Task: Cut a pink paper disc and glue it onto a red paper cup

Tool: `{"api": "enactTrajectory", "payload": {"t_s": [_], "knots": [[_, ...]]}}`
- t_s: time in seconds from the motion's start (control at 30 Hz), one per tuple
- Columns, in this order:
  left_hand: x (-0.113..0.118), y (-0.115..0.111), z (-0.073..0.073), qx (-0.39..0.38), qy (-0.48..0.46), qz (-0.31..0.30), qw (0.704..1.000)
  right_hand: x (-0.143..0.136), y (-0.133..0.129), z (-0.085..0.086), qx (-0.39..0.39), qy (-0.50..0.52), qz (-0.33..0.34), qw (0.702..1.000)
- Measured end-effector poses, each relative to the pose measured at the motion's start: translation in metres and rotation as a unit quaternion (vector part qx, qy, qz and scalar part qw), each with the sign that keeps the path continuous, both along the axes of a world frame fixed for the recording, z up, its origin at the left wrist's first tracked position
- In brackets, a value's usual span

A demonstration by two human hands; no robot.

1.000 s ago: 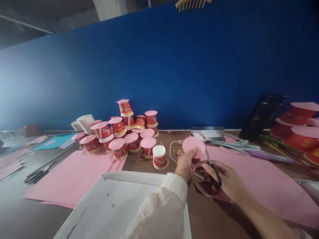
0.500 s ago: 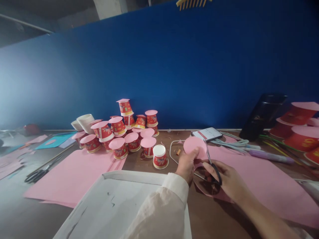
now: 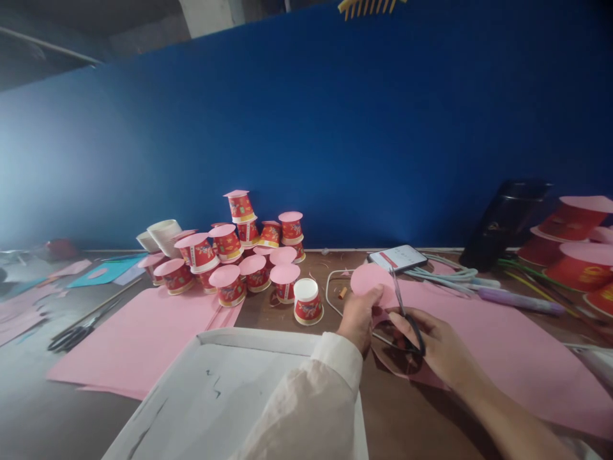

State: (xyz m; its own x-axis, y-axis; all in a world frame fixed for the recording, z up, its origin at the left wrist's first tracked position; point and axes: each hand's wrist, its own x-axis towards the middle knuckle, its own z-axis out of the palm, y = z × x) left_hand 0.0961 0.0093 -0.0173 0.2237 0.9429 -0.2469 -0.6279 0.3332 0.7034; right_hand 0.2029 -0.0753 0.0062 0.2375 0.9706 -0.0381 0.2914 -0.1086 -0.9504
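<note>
Left hand (image 3: pixel 359 321): pinching round pink paper (image 3: pixel 368 279)
Right hand (image 3: pixel 438 345): holding black-handled scissors (image 3: pixel 420 337)
Far desk (image 3: pixel 393 409) edge: pink-topped red paper cups (image 3: pixel 231 296), one bare (image 3: pixel 308 311)

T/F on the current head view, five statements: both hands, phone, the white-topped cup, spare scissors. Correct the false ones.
1. The right hand holds scissors. True.
2. The left hand holds a red cup. False: it holds a pink paper disc.
3. The phone lies screen down. False: screen up.
4. The white-topped cup has no pink disc on it. True.
5. The spare scissors lie in the white tray. False: beside the left pink sheet.
</note>
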Motion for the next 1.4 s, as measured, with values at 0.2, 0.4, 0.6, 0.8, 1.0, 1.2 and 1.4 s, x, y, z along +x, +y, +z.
{"api": "enactTrajectory", "payload": {"t_s": [0.2, 0.4, 0.6, 0.8, 1.0, 1.2, 1.4], "knots": [[0.001, 0.001, 0.000, -0.001, -0.014, -0.001, 1.000, 0.003, 0.002, 0.000, -0.006, -0.008, 0.009, 1.000], [0.002, 0.001, -0.005, 0.019, -0.015, -0.021, 0.999, 0.005, 0.003, -0.003, -0.007, -0.009, 0.013, 1.000], [0.004, 0.002, -0.011, 0.038, 0.007, -0.023, 0.999, 0.005, 0.002, -0.003, 0.005, -0.016, -0.003, 1.000], [0.002, 0.002, -0.007, 0.006, 0.024, -0.010, 1.000, 0.003, 0.001, -0.002, 0.007, -0.022, -0.004, 1.000], [0.004, 0.002, -0.005, -0.003, 0.023, 0.003, 1.000, -0.001, 0.000, 0.000, 0.010, -0.019, -0.008, 1.000], [0.005, 0.002, -0.008, 0.011, 0.007, -0.001, 1.000, 0.001, 0.002, 0.000, 0.005, -0.002, -0.010, 1.000], [0.004, 0.001, -0.008, 0.024, 0.009, -0.007, 1.000, 0.003, 0.003, -0.003, -0.001, -0.018, -0.005, 1.000]]}}
